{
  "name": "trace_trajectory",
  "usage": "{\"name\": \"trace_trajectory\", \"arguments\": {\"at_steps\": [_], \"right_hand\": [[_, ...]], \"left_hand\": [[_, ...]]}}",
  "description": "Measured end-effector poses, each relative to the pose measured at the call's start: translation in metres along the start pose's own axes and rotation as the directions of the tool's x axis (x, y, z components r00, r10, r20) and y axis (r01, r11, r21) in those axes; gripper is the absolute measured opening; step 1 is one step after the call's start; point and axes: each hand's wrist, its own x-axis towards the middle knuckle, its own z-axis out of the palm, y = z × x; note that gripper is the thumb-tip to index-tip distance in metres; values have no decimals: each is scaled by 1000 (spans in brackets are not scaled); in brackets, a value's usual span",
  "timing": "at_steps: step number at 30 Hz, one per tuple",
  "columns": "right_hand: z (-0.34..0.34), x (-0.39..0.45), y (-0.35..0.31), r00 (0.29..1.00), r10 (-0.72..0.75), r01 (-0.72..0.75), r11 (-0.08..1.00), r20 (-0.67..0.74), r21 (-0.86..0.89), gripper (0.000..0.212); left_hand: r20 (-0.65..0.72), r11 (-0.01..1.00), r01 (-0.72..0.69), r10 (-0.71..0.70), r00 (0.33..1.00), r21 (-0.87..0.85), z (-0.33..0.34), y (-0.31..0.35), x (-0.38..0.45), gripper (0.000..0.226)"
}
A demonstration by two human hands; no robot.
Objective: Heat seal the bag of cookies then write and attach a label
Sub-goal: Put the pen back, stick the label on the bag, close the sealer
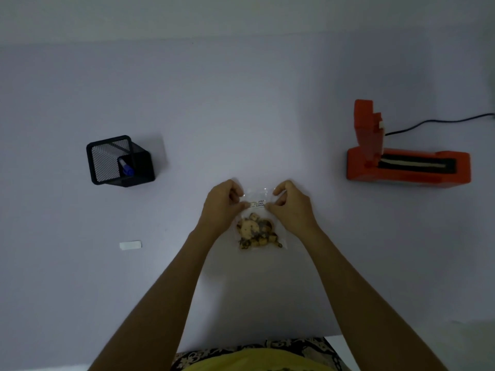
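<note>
A clear plastic bag of cookies [257,231] lies on the white table [241,116] in front of me. A small white label with writing [256,204] sits across the bag's upper part. My left hand [223,207] pinches the label's left end and the bag's left edge. My right hand [290,206] pinches the right end. An orange heat sealer [401,162] stands at the right with its arm raised. A blue-capped pen [126,167] stands in a black mesh holder [120,160] at the left.
A small blank white strip [130,245] lies on the table at the lower left. A black power cord [439,121] runs from the sealer to the right edge. The table's front edge is near my body.
</note>
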Motion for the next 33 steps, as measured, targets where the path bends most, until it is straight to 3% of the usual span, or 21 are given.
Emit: {"name": "trace_trajectory", "arguments": {"at_steps": [16, 20, 25, 30, 33], "right_hand": [[-6, -4, -7, 1000, 0, 0, 1000, 22, 2, 29], [-14, -9, -8, 999, 0, -2, 999, 39, 52, 27], [-27, -22, 9, 995, 44, -43, 999, -91, 14, 18], [-24, -34, 26, 985, 139, -134, 990, -106, 47, 23], [-20, -38, 26, 979, 197, -191, 976, -53, 108, 22]], "left_hand": [[-34, 994, 60, -57, 998, 87, 3, 9, -1, 28], [-112, 983, 93, -76, 991, 155, 3, 8, -8, 35], [-230, 978, 175, -146, 962, 110, -5, 0, -31, 31], [-120, 973, 211, -200, 972, 90, -8, -11, -42, 40], [-53, 978, 208, -207, 977, 15, -5, -12, -43, 35]]}}
